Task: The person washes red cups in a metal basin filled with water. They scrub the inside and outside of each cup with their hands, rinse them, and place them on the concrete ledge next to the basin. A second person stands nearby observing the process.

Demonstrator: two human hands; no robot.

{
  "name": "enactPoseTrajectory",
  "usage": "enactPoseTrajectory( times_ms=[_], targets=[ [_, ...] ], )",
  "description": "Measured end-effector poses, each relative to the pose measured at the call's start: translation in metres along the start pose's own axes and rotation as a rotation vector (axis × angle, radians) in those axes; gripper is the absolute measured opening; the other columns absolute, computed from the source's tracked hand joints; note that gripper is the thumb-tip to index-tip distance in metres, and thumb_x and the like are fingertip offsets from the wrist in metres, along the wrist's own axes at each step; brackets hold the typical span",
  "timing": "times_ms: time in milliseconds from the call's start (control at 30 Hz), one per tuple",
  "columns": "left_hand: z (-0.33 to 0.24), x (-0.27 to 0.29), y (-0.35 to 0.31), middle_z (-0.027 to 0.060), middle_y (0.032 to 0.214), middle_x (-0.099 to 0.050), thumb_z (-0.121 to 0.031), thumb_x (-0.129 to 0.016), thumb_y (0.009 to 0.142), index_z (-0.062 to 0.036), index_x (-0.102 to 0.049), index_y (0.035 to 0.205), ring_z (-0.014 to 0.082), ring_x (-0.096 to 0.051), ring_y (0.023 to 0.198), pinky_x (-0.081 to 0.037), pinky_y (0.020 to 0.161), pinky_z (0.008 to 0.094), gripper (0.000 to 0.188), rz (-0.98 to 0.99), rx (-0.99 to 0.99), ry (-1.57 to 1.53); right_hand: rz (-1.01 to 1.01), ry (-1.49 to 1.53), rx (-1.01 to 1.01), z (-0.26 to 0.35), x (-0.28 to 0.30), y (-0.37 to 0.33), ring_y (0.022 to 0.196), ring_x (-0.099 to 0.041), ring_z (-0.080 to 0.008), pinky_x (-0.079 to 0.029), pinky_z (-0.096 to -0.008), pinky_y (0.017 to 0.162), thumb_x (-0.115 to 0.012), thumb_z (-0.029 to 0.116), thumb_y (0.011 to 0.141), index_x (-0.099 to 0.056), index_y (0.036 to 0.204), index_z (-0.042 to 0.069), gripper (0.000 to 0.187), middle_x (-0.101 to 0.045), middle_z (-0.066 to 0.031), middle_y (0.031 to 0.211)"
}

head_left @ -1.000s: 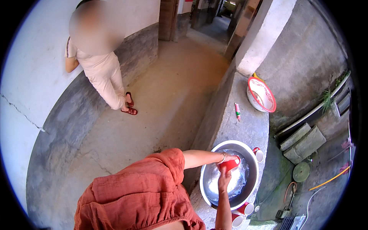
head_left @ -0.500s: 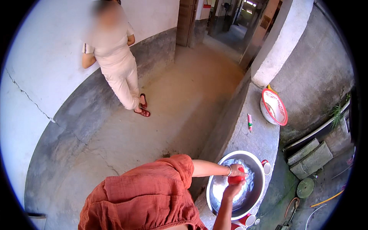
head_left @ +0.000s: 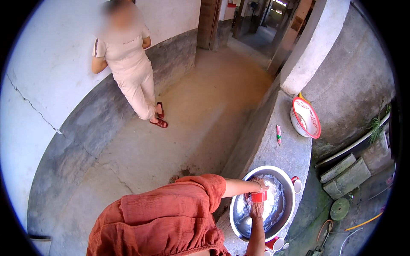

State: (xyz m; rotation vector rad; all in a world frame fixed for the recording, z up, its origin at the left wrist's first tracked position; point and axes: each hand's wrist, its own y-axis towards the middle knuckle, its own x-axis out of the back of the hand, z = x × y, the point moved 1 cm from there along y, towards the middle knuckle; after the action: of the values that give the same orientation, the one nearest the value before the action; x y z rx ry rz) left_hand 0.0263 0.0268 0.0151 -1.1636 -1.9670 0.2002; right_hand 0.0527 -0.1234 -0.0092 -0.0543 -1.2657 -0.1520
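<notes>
A red cup (head_left: 259,197) is held over a wide metal basin (head_left: 287,179) with water in it. My left hand (head_left: 262,186), a bracelet at its wrist, grips the cup from the far side. From the near side my right hand (head_left: 257,209) closes on it, its fingers partly hidden. Outside the basin's right rim lies a red mug with a white inside (head_left: 297,185). Another red-and-white mug (head_left: 275,244) lies by the basin's lower edge, with part of one more cut off by the frame.
The basin stands on a concrete ledge (head_left: 267,157). Farther along it are a toothpaste-like tube (head_left: 279,134) and a tilted red-rimmed bowl (head_left: 305,117). Right of the ledge, the ground is lower, with stone slabs (head_left: 347,181). Another person (head_left: 128,64) leans against the left wall.
Both hands have brought the red cup a little left within the basin and turned it. My left hand now lies at its far end, my right at its near end.
</notes>
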Motion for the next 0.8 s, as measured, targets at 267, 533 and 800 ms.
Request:
enactPoseTrajectory(
  times_ms=[267,533,800],
  targets=[
    [0.002,0.014,-0.005,0.0112,0.116,-0.056,-0.068,-0.043,0.076,-0.0145,-0.055,0.116,0.0263,-0.053,0.108,-0.043,0.084,0.0491,0.068,0.539,0.096,-0.556,-0.394,1.329,-0.546,0.02,0.027,0.011,0.087,-0.055,-0.0176,-0.043,-0.0297,0.073,-0.044,0.039,0.092,-0.05,0.11,-0.003,0.046,-0.057,-0.0084,0.098],
    [-0.003,-0.001,-0.013,0.0067,0.105,-0.06,-0.068,-0.068,0.058,-0.0111,-0.059,0.11,0.019,-0.057,0.095,-0.046,0.081,0.0383,0.078,0.477,-0.435,-0.875,-0.692,1.789,-0.524,0.043,0.074,0.027,0.107,-0.052,-0.0274,-0.043,-0.0391,0.091,-0.031,0.057,0.089,-0.039,0.124,-0.003,0.07,-0.049,-0.0171,0.119],
    [0.008,0.021,-0.01,0.013,0.107,-0.059,-0.047,-0.055,0.082,-0.0094,-0.052,0.117,0.0246,-0.06,0.092,-0.051,0.074,0.0402,0.052,0.856,-0.056,-0.792,-0.206,-0.377,0.207,0.032,0.047,-0.001,0.101,-0.05,-0.0303,-0.036,-0.0447,0.092,-0.062,0.026,0.07,-0.056,0.1,0.006,0.037,-0.055,-0.0149,0.103]
  ],
)
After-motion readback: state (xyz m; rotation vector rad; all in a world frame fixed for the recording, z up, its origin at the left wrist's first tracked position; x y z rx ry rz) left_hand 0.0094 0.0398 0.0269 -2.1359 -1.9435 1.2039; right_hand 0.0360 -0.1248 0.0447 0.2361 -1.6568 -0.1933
